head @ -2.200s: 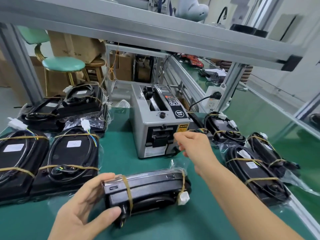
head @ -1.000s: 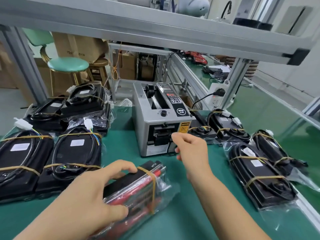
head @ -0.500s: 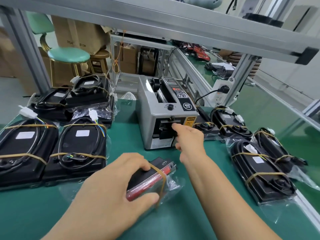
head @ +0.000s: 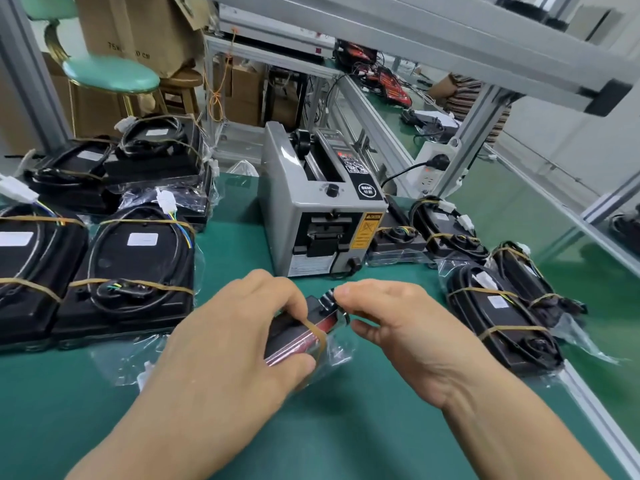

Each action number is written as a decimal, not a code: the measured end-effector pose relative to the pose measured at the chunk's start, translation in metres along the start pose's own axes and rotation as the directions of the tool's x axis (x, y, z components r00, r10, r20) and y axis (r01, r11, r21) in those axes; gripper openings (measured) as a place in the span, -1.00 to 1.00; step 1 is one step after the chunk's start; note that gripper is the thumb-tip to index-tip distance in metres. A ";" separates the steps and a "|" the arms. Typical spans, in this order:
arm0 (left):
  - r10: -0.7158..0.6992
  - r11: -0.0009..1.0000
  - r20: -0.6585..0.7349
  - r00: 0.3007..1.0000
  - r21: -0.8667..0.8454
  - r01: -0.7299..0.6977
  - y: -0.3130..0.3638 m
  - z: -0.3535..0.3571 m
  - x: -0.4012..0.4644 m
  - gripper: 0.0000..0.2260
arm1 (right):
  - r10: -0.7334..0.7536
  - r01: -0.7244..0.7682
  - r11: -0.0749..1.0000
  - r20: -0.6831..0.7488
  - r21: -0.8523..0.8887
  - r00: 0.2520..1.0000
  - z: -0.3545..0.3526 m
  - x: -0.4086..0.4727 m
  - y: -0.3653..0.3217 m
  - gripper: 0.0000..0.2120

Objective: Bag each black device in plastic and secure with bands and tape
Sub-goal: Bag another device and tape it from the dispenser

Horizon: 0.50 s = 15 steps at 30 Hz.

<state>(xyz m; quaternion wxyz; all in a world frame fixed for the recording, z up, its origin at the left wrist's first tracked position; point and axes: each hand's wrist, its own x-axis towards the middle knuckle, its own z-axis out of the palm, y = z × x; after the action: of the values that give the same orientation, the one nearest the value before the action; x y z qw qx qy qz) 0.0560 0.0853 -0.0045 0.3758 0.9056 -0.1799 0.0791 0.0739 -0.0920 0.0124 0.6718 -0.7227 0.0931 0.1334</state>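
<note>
The bagged black device [head: 304,332] sits tilted on the green desk [head: 346,427], clamped under the left hand [head: 239,341]. The right hand [head: 391,323] pinches something at its far end, before the tape dispenser [head: 311,209].

The table mat [head: 346,427] across the lower frame was green. The bagged device [head: 294,336] at centre was black with a red side, under clear plastic and a tan rubber band [head: 317,332]. The tape dispenser [head: 294,216] above it was grey, bearing a yellow warning label [head: 363,230]. At upper left stood a mint-green stool [head: 110,74] and brown cartons [head: 138,26]. At upper right lay striped fabric [head: 464,98].
</note>
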 end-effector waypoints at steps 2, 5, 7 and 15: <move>-0.019 1.000 -0.002 1.000 -0.020 0.019 0.001 0.000 -0.001 -0.75 | 0.005 -0.005 1.000 0.008 0.025 1.000 0.001 0.000 -0.001 -0.91; -0.040 0.998 -0.002 0.999 -0.051 0.039 0.001 0.001 -0.003 -0.71 | 0.035 -0.036 0.997 0.020 0.064 0.999 0.003 0.000 0.000 -0.89; -0.038 0.997 -0.012 0.999 -0.065 0.037 0.001 0.002 -0.003 -0.71 | 0.038 -0.038 0.996 0.011 0.079 0.999 0.004 -0.001 0.001 -0.87; -0.033 0.998 -0.014 0.999 -0.055 0.032 0.000 0.005 -0.006 -0.64 | 0.021 -0.016 0.994 -0.039 0.111 0.999 0.004 -0.002 0.002 -0.90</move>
<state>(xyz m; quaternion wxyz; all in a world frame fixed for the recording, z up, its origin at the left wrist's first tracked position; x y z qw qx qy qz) 0.0502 0.0835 -0.0094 0.4030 0.8972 -0.1646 0.0748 0.0713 -0.0886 0.0111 0.7075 -0.6860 0.1205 0.1196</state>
